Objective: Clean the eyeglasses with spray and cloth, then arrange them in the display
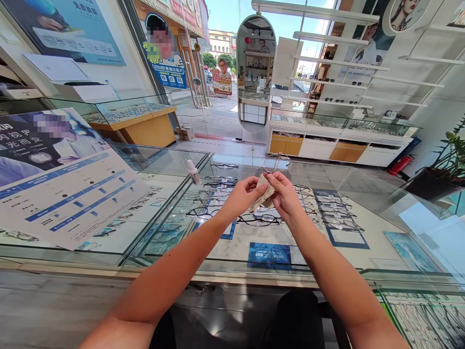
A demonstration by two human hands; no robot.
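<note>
Above the glass counter, my hands meet at a small beige cleaning cloth (pixel 262 193). My left hand (pixel 244 194) is closed, thumb and fingers pinching the cloth. Just to its right, my right hand (pixel 285 194) is closed too, its fingertips at the cloth's edge and at a thin-rimmed pair of eyeglasses (pixel 276 162) that sticks up beyond the fingers. Part of the glasses is hidden by the cloth and fingers. A small white spray bottle (pixel 193 172) stands upright on the glass, left of my hands.
Under the glass top (pixel 225 257) lie rows of eyeglass frames (pixel 339 211) and a blue card (pixel 269 255). A printed board (pixel 69 179) covers the counter's left part. Beyond the counter stand an oval mirror (pixel 256 72), a display cabinet (pixel 319 145) and a potted plant (pixel 445 155).
</note>
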